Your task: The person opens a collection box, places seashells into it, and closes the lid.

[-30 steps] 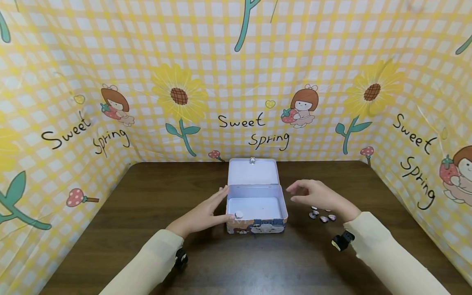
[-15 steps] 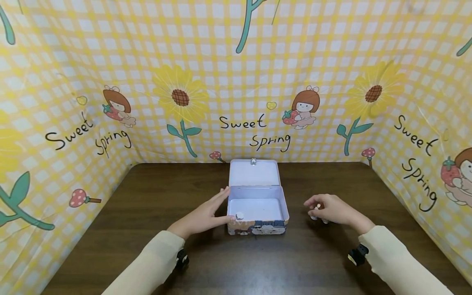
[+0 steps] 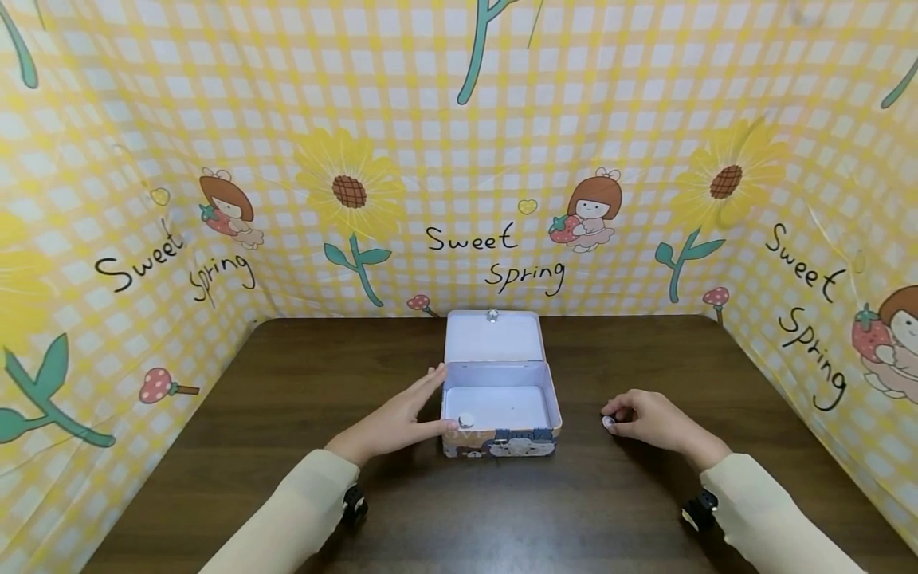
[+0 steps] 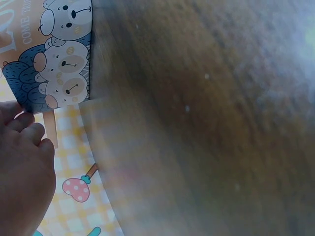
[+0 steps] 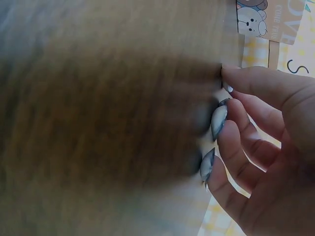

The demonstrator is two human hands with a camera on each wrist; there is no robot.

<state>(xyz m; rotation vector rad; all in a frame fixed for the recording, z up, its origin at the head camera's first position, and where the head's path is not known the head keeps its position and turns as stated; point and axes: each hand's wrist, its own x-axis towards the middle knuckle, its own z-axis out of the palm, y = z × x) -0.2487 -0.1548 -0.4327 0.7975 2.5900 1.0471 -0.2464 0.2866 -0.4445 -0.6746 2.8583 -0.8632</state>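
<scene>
In the head view a small metal tin box (image 3: 500, 443) stands with its lid raised, printed with cartoon bears outside and plain white inside. One small white shell (image 3: 466, 420) lies in its front left corner. My left hand (image 3: 390, 422) rests on the box's left side, fingers extended along the wall and thumb at the front rim. To the right of the box, my right hand (image 3: 649, 418) is down at the table, thumb and forefinger pinching a seashell (image 5: 227, 87). Close by its other fingers, in the right wrist view, lie more dark-edged shells (image 5: 219, 120).
The dark brown wooden table (image 3: 531, 518) carries the box near its back edge. A yellow checked cloth (image 3: 459, 159) with sunflowers and lettering hangs behind and on both sides. The lid (image 3: 493, 336) leans back towards it.
My right hand has moved from beside the box, rightward and down onto the shells, where its thumb and forefinger have closed on one. My left hand stays on the box.
</scene>
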